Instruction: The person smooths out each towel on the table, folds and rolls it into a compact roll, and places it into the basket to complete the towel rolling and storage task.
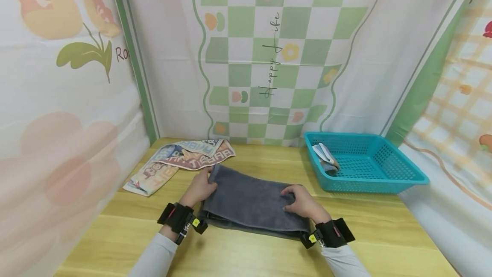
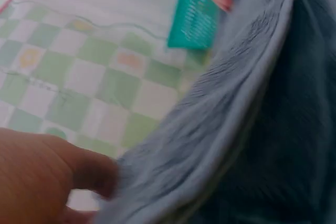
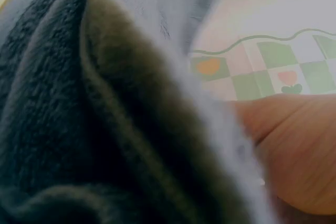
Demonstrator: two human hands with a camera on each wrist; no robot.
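"What's the biggest thing around the hands?"

"The printed curtain (image 1: 253,50), hanging beyond both the left hand (image 1: 200,187) and the right hand (image 1: 305,204). Next comes the wooden table (image 1: 246,253), spread beneath them."

"And after that?"

"The turquoise basket (image 1: 369,186), beyond the right hand and off to its right. I'd guess it sits there to be within reach without crowding the work."

"Where's the cloth being handled?"

"The grey towel (image 1: 250,200) lies between the hands, folded in layers that part slightly along the near edge. Its long side runs from hand to hand, probably so both ends can be managed together."

"Those patterned towels (image 1: 203,157)?"

"Loosely heaped just beyond the left hand, apparently set aside to leave room for the grey one."

"How are the hands?"

"The left pinches the grey towel's left end, thumb towards the person, likely to control that corner. The right curves over the other end, thumb and forefinger apart; I can't tell whether it grips."

"Anything smaller?"

"A folded cloth (image 1: 326,159) inside the basket, against the side nearer the right hand."
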